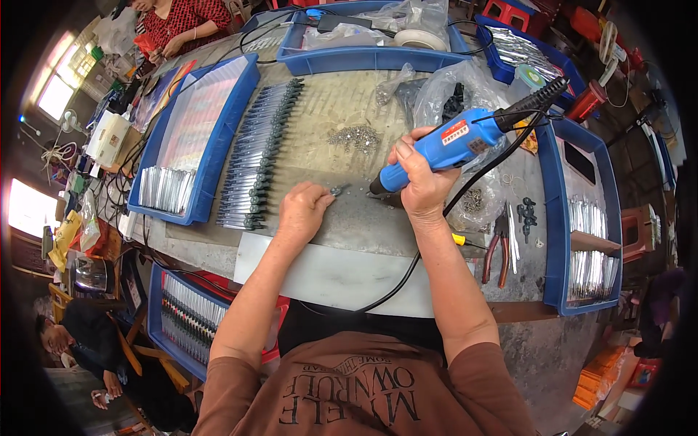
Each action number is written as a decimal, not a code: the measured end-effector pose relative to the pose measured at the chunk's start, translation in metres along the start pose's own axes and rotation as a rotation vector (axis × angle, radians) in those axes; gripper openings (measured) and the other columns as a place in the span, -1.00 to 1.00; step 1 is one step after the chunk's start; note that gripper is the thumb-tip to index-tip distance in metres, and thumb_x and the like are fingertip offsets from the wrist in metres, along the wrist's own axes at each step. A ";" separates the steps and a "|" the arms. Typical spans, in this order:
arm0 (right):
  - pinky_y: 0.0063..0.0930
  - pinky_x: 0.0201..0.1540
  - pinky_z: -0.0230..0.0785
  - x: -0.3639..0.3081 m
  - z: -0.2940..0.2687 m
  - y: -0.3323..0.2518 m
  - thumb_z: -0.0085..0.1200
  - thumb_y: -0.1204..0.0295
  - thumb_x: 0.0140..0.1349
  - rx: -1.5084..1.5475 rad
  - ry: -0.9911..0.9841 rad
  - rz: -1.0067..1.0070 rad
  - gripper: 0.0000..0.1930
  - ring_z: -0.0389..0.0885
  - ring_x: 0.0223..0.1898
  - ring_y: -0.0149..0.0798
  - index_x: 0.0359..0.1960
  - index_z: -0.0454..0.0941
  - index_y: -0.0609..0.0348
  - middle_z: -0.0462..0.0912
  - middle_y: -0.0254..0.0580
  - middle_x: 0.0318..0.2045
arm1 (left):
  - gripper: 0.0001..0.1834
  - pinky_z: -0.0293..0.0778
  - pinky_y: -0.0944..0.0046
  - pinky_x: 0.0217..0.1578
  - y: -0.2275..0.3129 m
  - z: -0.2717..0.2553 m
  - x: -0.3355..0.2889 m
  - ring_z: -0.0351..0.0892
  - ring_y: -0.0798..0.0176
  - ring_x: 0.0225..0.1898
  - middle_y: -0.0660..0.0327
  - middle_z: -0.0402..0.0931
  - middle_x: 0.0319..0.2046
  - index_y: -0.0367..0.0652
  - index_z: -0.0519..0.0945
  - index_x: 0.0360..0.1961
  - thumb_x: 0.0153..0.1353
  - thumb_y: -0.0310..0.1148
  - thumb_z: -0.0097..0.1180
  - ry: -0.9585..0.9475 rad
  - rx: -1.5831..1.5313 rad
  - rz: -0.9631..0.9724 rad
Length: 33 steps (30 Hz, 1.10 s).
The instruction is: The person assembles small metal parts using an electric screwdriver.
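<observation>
My right hand is wrapped round a blue electric screwdriver, whose black nose points down and left at the tabletop. A black cord runs from its upper end. To the left, my left hand is closed, thumb and fingers pinched on a small dark part that is mostly hidden. A short gap lies between this part and the screwdriver's nose. Beyond my hands a pile of small metal screws lies loose, with a few strays near the screwdriver. Left of my left hand, many slim dark-ended pieces lie in a long row.
Blue trays of silvery strips flank the work area. Another blue tray stands behind. Red-handled pliers and a yellow-handled screwdriver lie at right, near plastic bags. A person works across the table.
</observation>
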State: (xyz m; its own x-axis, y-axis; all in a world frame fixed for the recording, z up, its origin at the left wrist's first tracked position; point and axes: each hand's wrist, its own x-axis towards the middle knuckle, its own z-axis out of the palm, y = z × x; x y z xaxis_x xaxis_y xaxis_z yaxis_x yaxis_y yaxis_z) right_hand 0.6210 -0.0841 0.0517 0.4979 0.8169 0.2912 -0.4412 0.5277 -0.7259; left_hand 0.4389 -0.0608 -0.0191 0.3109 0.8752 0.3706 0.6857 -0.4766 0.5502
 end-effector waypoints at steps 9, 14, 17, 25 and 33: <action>-0.61 -0.50 0.33 0.001 -0.003 -0.001 0.12 0.59 -0.15 -0.026 -0.009 -0.009 -0.74 0.45 -0.56 -0.46 -0.38 0.34 0.29 0.43 -0.31 -0.56 | -0.88 0.37 0.20 -0.42 0.005 -0.004 0.001 0.45 0.07 -0.42 0.15 0.46 -0.51 -0.21 0.52 -0.51 -0.11 -0.43 0.18 0.002 -0.002 -0.029; -0.61 -0.49 0.34 0.002 -0.004 0.002 0.11 0.61 -0.15 0.001 0.008 0.004 -0.73 0.45 -0.54 -0.45 -0.37 0.34 0.30 0.43 -0.29 -0.55 | -0.89 0.37 0.18 -0.40 0.008 0.002 0.000 0.44 0.12 -0.38 0.22 0.44 -0.51 -0.17 0.51 -0.54 -0.13 -0.41 0.17 0.004 0.085 0.043; -0.58 -0.49 0.34 0.002 -0.005 0.002 0.10 0.62 -0.15 0.028 0.014 0.016 -0.73 0.44 -0.53 -0.45 -0.36 0.34 0.30 0.43 -0.28 -0.54 | -0.89 0.37 0.19 -0.38 0.007 0.002 -0.001 0.43 0.13 -0.36 0.23 0.43 -0.51 -0.16 0.50 -0.55 -0.12 -0.40 0.17 -0.039 0.124 0.028; -0.48 -0.45 0.29 0.002 0.000 -0.001 0.03 0.53 -0.10 -0.089 0.011 -0.044 -0.73 0.43 -0.59 -0.34 -0.34 0.30 0.38 0.41 -0.21 -0.61 | -0.88 0.36 0.21 -0.40 0.010 0.003 0.005 0.44 0.11 -0.42 0.19 0.45 -0.54 -0.21 0.52 -0.57 -0.15 -0.41 0.19 -0.053 0.130 -0.037; -0.48 -0.45 0.29 0.000 0.002 -0.003 0.03 0.53 -0.10 -0.081 0.012 -0.051 -0.72 0.43 -0.59 -0.35 -0.33 0.31 0.38 0.41 -0.20 -0.61 | -0.88 0.35 0.23 -0.39 0.011 0.001 0.005 0.45 0.11 -0.41 0.19 0.45 -0.54 -0.20 0.52 -0.58 -0.16 -0.42 0.20 -0.064 0.120 -0.047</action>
State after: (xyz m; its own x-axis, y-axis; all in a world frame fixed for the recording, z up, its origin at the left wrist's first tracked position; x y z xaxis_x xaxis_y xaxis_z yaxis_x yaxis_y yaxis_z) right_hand 0.6213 -0.0853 0.0554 0.5272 0.7863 0.3221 -0.3531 0.5475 -0.7586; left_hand 0.4486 -0.0622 -0.0115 0.3155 0.9017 0.2956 0.7729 -0.4249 0.4712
